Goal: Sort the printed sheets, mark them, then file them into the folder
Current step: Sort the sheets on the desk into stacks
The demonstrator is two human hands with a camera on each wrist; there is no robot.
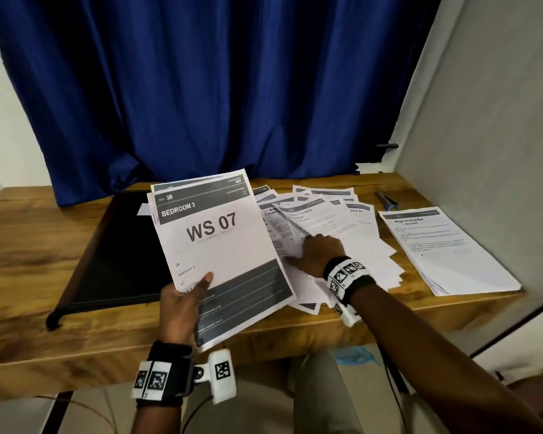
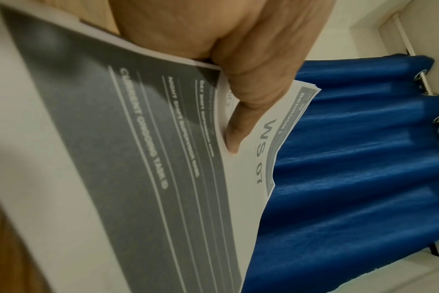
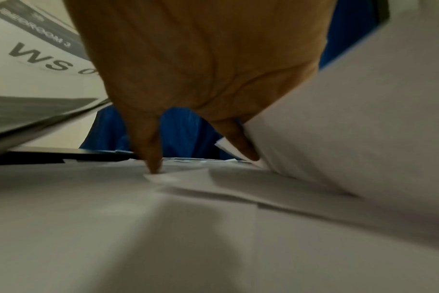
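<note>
The left hand (image 1: 182, 305) holds the WS 07 stack (image 1: 220, 242) in a pinching grip, thumb on top, while the right hand (image 1: 318, 250) tucks uncurled fingers under loose sheets (image 1: 358, 233).

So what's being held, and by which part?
The left hand grips the WS 07 sheets at their lower left edge; the right hand only touches the pile.

One black folder (image 1: 116, 252), one pen (image 1: 386, 200), three lots of printed sheets — one held bundle (image 1: 220, 245), one fanned heap (image 1: 351, 233), one squared stack (image 1: 445, 252) — sheets per lot not countable, two hands, left hand (image 1: 182, 305), right hand (image 1: 318, 250), one table (image 1: 29, 277), one curtain (image 1: 217, 89)
</note>
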